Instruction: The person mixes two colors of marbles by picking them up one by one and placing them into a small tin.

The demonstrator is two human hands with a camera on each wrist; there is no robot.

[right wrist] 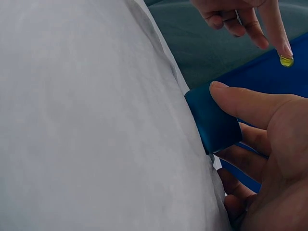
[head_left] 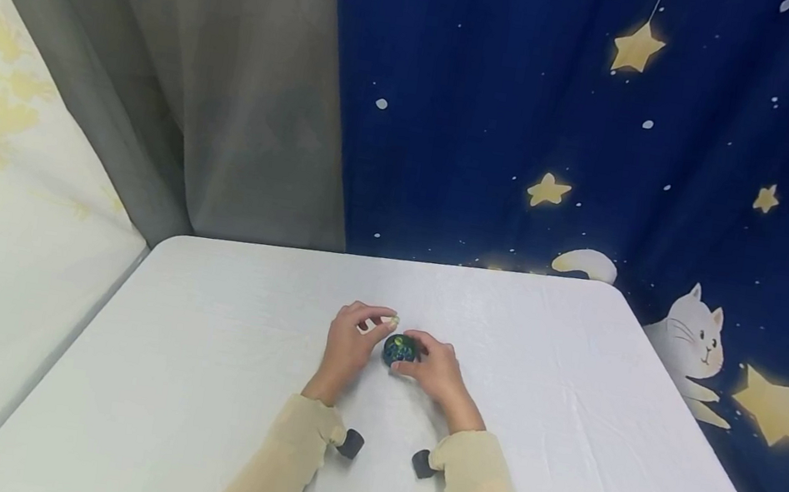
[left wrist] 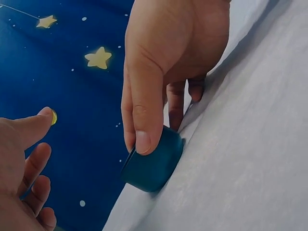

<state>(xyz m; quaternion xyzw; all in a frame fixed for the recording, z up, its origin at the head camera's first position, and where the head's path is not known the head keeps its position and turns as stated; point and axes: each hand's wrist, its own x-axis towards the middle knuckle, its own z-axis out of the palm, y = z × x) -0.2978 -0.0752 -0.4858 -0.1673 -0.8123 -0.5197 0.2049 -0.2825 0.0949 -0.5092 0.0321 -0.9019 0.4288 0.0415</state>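
My left hand [head_left: 348, 347] pinches a small, shiny yellow-green piece [right wrist: 287, 61], like a glass bead, between thumb and finger. It is held just above and to the left of a small round teal tin [right wrist: 214, 118]. The tin stands on the table, gripped at its sides by the thumb and fingers of my right hand [head_left: 441, 372]. From above, the tin's inside looks dark, with green and yellow patches too small to make out. In the left wrist view, the tin's smooth side wall [left wrist: 159, 168] shows below the right thumb.
A white cloth covers the table [head_left: 193, 386]. Behind it hang a grey curtain [head_left: 264, 93] and a dark blue curtain [head_left: 472, 122] with stars and a white cat. Black wrist cameras [head_left: 351, 444] sit by both sleeve cuffs.
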